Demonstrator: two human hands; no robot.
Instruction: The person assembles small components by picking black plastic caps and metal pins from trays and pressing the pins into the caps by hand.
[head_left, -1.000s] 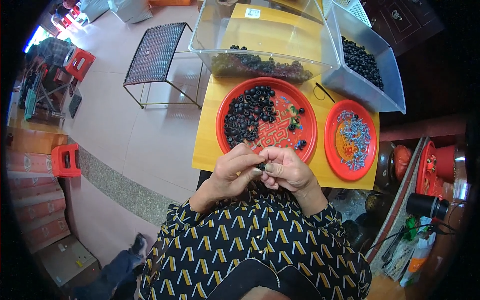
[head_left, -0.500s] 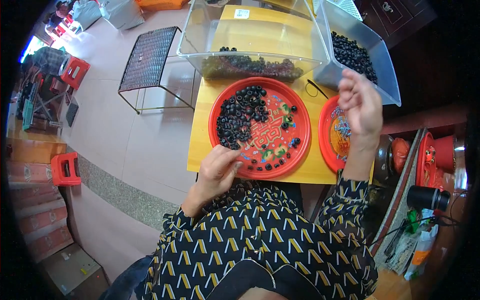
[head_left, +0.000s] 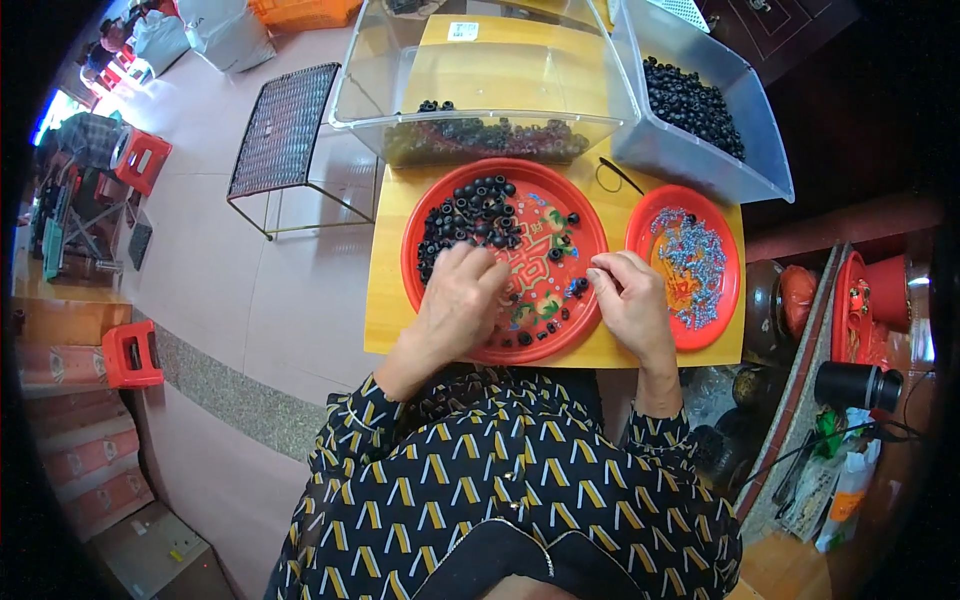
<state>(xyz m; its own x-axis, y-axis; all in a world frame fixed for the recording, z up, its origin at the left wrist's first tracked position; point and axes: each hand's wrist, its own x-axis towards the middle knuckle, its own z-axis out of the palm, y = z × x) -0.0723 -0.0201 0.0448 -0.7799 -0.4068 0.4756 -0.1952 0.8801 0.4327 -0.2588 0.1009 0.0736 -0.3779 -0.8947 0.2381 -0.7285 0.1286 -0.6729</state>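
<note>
A round red tray (head_left: 596, 230) with a printed pattern lies before me on the yellow table. Small black ring-like pieces (head_left: 468, 212) heap on its left side, with loose ones scattered to the right and front. My left hand (head_left: 462, 298) is over the heap's near edge, fingers curled down and closed; its fingertips are hidden. At the tray's right rim, my right hand (head_left: 636, 308) is closed in a pinch, and whatever is in it is too small to make out. A smaller red plate (head_left: 732, 285) beside it holds many tiny silvery-blue pieces (head_left: 690, 255).
Behind the tray stands a clear plastic bin (head_left: 480, 120) with black pieces inside. A second translucent bin (head_left: 765, 130) of black pieces is at the back right. A thin black looped tool (head_left: 622, 176) lies between them and the plate. A woven stool (head_left: 285, 125) stands left.
My right hand has come down and left, from above the small plate to the tray's right rim. My left hand has moved up and right over the black pieces.
</note>
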